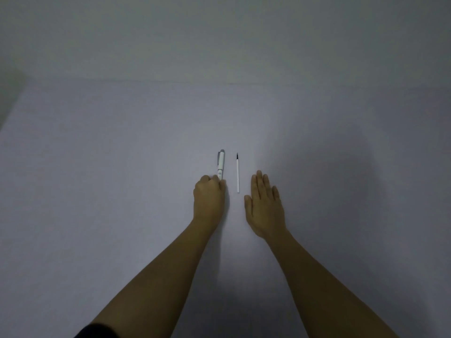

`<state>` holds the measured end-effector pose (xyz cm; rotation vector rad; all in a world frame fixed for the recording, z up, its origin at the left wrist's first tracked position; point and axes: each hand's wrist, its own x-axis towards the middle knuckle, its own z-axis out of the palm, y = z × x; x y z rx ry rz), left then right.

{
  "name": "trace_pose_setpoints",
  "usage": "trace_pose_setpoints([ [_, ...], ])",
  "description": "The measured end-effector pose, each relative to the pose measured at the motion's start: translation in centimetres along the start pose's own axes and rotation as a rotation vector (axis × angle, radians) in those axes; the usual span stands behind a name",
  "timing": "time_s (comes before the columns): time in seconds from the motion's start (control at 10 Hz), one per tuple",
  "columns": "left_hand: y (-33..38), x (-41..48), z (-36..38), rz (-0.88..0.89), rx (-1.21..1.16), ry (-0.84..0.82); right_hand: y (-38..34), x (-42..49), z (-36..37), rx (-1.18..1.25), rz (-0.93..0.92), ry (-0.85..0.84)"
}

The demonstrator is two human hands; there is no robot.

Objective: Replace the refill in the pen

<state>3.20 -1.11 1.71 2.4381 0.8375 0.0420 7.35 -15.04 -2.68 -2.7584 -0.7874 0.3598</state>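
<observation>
Left hand (209, 193): grip curled around the near end of the white pen (221, 164), which lies on the pale surface (97, 167) with its clip end pointing away. Right hand (264, 203): flat, fingers spread, holding nothing. Refill (237, 175) lies between the hands, parallel to pen, dark tip away, untouched.

All I see is a pale grey-lilac bench (122, 167) that fills most of my view, and a plain grey wall (219, 32) behind it. A dark sleeve (97, 331) sits at the bottom edge.
</observation>
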Motion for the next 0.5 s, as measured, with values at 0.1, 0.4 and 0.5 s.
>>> trace_pose_setpoints([
  [0.1, -0.2, -0.1, 0.5, 0.026, 0.038, 0.016, 0.0, 0.0, 0.1, -0.004, -0.001, 0.011],
  [0.4, 0.0, -0.6, -0.2, 0.032, 0.01, 0.035, -0.1, 0.0, -0.4, 0.032, -0.006, -0.025],
  [0.5, 0.2, -0.5, -1.0, 0.018, 0.044, 0.062, -0.4, 0.0, -1.3, 0.076, -0.003, -0.044],
])
